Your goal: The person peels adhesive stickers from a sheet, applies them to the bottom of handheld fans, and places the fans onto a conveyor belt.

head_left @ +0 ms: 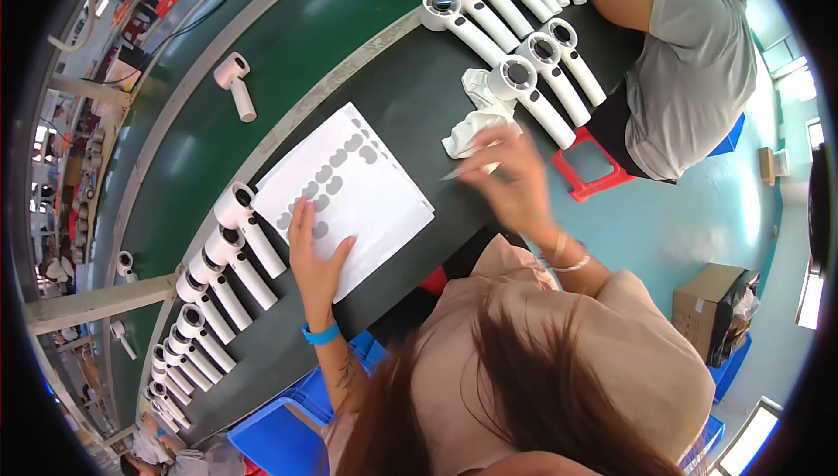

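A stack of white sheets [384, 223] lies at an angle on the dark work surface, with rows of grey, rounded double-lobed stickers on the top one. My left hand [314, 258] rests flat on its left part, fingers apart and thumb spread, beside the grey stickers. Off the right edge of the sheets, my right hand [513, 175] is raised with fingertips pinched on a small pale sliver [451, 175]; its exact kind is too small and blurred to tell. Just behind the right hand is a crumpled white cloth [476, 129], next to a white handheld fan [513, 79].
White handheld fans [231, 258] stand in a row at left; more fans [480, 17] line the far right. Beyond a metal rail, a green conveyor belt [288, 35] carries a loose fan [236, 87]. A person in grey [698, 65] sits at right near a red stool [589, 183].
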`<state>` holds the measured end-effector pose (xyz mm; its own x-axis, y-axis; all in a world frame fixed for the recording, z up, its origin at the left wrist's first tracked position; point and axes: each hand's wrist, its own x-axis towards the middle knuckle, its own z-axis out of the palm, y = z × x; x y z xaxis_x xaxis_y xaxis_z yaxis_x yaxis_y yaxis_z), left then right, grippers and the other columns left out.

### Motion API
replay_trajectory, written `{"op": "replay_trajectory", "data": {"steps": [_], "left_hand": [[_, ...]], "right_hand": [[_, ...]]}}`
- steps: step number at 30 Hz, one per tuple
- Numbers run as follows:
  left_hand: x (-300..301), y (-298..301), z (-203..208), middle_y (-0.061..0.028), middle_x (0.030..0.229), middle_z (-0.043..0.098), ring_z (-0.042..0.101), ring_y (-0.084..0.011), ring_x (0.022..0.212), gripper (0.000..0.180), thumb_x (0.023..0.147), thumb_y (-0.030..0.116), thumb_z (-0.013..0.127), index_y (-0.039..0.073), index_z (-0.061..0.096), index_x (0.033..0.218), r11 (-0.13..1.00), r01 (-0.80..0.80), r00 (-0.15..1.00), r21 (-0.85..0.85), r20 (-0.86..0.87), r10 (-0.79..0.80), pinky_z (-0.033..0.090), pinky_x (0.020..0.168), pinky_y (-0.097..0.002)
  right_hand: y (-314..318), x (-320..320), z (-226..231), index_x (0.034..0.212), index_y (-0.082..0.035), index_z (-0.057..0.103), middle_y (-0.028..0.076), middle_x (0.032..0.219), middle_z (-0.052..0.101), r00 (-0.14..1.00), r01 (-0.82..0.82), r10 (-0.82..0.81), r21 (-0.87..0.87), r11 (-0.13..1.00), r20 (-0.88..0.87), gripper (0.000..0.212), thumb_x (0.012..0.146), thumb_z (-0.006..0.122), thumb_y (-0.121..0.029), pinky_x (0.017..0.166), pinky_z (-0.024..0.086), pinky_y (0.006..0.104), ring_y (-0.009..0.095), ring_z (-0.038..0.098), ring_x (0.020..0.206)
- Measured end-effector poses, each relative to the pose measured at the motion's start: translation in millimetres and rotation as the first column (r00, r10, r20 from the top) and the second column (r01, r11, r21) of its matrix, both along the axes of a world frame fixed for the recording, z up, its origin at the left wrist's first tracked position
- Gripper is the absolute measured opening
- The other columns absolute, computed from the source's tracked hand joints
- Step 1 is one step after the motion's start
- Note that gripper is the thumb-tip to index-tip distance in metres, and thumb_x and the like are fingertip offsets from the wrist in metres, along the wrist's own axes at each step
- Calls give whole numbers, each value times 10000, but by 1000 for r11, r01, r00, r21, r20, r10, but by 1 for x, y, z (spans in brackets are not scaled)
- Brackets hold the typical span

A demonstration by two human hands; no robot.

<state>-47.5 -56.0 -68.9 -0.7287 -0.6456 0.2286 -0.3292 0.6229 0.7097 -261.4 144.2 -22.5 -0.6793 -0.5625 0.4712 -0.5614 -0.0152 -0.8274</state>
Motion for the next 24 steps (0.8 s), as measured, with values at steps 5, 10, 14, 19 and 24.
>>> {"op": "replay_trajectory", "data": {"steps": [5,10,14,19,24], "left_hand": [[2,1,-2,-118,1362,467,456,-266,1241,573,736,28,709,42,522,1278,996,-70,991,47,-109,75,394,991,-345],[-1,5,3,-107,1338,489,470,-258,1223,459,781,19,662,42,559,1227,989,-126,974,76,-182,138,388,990,-352],[5,9,11,-123,1304,508,478,-253,1209,374,798,-3,632,19,588,1169,990,-142,962,17,-232,142,371,1004,-351],[11,24,29,-143,1258,528,490,-255,1180,340,801,-28,620,-10,592,1140,986,-142,931,83,-328,161,380,991,-345],[2,46,69,-162,1118,601,611,-164,801,316,794,-68,622,-16,619,1105,999,-19,884,46,-466,38,500,681,-252]], "right_hand": [[65,-56,-38,1280,-41,464,152,1113,563,807,552,-445,228,802,-388,497,825,658,-90,906,400,387,302,526,1031],[74,-57,-62,1304,-50,435,146,1086,553,837,547,-509,312,777,-200,508,841,644,-61,860,438,369,266,561,977],[59,-52,-50,1352,-59,288,161,1114,514,910,413,-414,-189,891,37,674,791,614,122,862,498,343,237,571,1028],[0,-58,-14,1394,-110,109,196,1109,530,972,62,-138,-361,931,-188,846,756,580,187,890,491,388,298,589,1021],[-40,-32,20,1396,-97,94,185,1088,625,829,-270,130,-186,945,-543,916,695,604,198,806,510,373,316,635,936]]}}
